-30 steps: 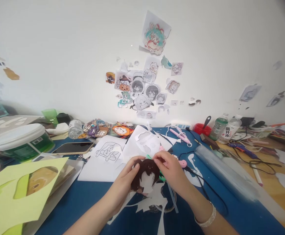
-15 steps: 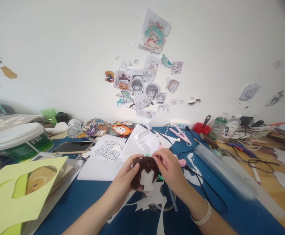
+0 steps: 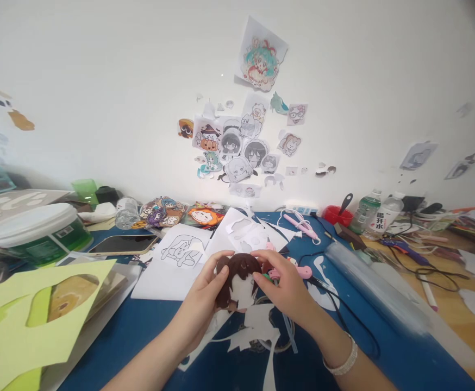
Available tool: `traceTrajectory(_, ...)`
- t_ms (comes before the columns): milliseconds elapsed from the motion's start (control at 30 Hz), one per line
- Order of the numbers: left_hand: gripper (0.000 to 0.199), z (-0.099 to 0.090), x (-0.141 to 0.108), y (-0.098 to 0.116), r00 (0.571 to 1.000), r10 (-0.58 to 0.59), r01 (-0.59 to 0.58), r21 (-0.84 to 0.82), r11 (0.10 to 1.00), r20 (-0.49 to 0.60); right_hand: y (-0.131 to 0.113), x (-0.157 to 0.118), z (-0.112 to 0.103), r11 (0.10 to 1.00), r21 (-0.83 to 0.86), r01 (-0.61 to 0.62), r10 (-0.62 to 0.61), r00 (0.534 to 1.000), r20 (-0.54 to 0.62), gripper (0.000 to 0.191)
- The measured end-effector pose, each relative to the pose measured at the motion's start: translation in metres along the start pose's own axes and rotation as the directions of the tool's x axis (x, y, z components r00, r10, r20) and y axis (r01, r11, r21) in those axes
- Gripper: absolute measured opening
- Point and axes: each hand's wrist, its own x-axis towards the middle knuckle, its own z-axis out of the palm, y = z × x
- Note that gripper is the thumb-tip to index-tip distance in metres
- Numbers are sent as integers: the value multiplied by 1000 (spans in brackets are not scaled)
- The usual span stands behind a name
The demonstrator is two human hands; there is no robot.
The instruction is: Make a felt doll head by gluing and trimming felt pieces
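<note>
Between my two hands is a character-head cutout (image 3: 243, 278) with dark brown hair and a blank white face. My left hand (image 3: 208, 285) grips its left side, thumb in front and fingers behind. On the right edge, my right hand (image 3: 280, 279) pinches it with the thumb in front and fingers over the top. Just beyond my right hand, partly hidden by it, lies a pink tool (image 3: 304, 271) with a black cord. Under the cutout, white paper scraps (image 3: 257, 328) lie on the blue mat (image 3: 139, 336), partly covering a round object I cannot make out.
White sheets, one with a line drawing (image 3: 182, 250), lie behind my hands. Left are a phone (image 3: 123, 244), a green-and-white tub (image 3: 37, 233) and yellow cut-out paper (image 3: 70, 326). Right are a clear plastic roll (image 3: 372, 285), cords, bottles (image 3: 386, 214) and a red bowl (image 3: 337, 215).
My right hand has shifted from pinching near the cutout's upper right corner to gripping its right edge, with the thumb on the front. The cutout has turned slightly. My left hand keeps its hold.
</note>
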Motion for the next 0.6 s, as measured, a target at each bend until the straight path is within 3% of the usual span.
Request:
traceTrajectory(333,45,-3,1,-3,999,48,-47,57,997,-24,-2,-1,2,995,49,-86,86,996,10,31)
traceTrajectory(600,41,3,0,1,987,129,-120,96,988,-94,-3,-3,0,985,129,-117,100,987,129,42)
